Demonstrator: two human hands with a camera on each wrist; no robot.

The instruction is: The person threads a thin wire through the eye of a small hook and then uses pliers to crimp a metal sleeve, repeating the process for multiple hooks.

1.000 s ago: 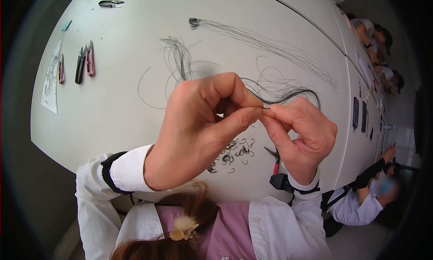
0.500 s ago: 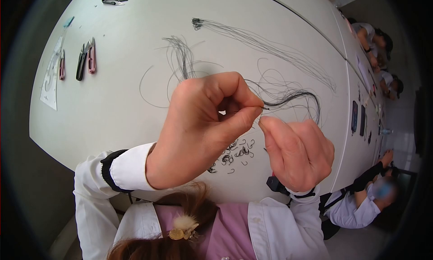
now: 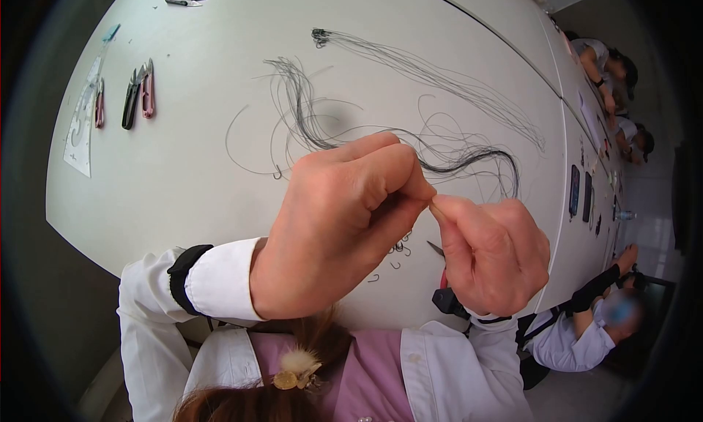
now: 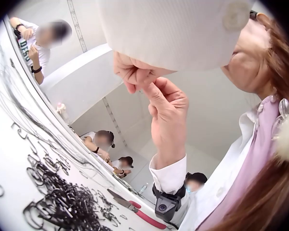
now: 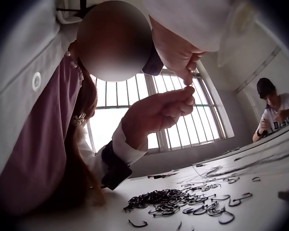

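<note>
Head view: left hand (image 3: 344, 224) and right hand (image 3: 491, 250) met fingertip to fingertip above the white table (image 3: 205, 180), pinching something too small to identify, over the loose lines (image 3: 439, 155). Left wrist view: hooks (image 4: 62, 202) lay heaped below. Right wrist view showed the same pinch.

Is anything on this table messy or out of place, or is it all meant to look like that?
Nothing looks damaged or spilled. The thin dark lines lie in loose tangled loops across the white table rather than straight, and the small hooks sit in a scattered heap. The left hand and right hand meet fingertip to fingertip above them.
</note>
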